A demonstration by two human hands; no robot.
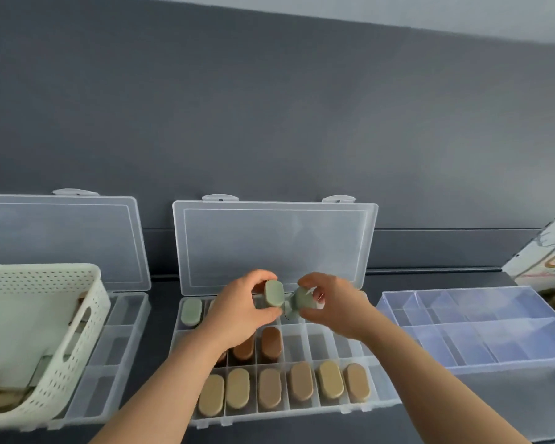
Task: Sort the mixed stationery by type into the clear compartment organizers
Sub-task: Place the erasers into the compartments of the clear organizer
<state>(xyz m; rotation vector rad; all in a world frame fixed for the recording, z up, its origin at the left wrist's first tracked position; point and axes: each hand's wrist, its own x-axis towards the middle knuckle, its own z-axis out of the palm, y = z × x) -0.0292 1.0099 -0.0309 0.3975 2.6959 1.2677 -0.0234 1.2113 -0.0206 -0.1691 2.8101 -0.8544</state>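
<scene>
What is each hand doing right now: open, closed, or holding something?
Left hand: grips a pale green oval block.
Right hand: holds a second pale green block, close beside the first.

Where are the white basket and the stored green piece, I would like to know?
white basket (55, 389): head view, on its perforated side wall.
stored green piece (191, 311): head view, on its top face.

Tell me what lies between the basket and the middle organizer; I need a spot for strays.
In the head view: the left organizer's uncovered, seemingly empty compartments, then a narrow bare strip of dark table before the middle organizer.
</scene>
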